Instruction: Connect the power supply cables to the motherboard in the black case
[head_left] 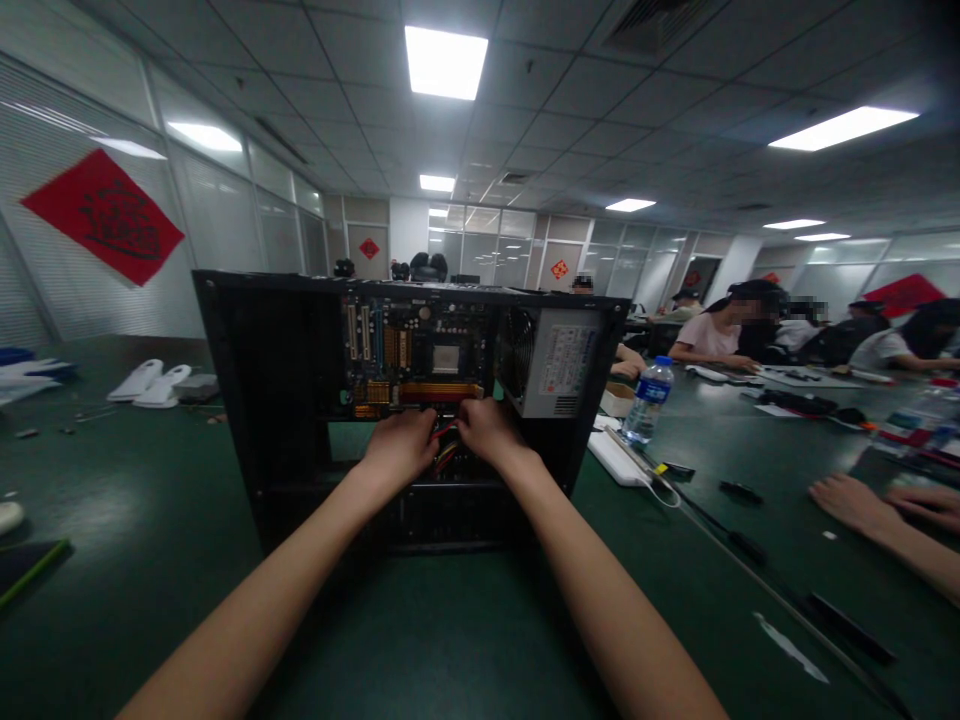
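Observation:
An open black computer case (262, 400) stands on the green table (150, 540) in front of me. Inside it sit a motherboard (409, 355) and a grey power supply (559, 375). My left hand (401, 447) and my right hand (486, 428) reach into the case just below the motherboard. Both have their fingers curled around a bundle of red, yellow and black cables (447, 447) between them. The cable ends are hidden by my fingers.
A water bottle (646, 400) and a white power strip (616, 458) lie right of the case. Black tools (742, 492) and cables lie further right. Another person's hands (862, 503) rest at the right edge. Several people sit at the far right. White parts (150, 385) lie at the left.

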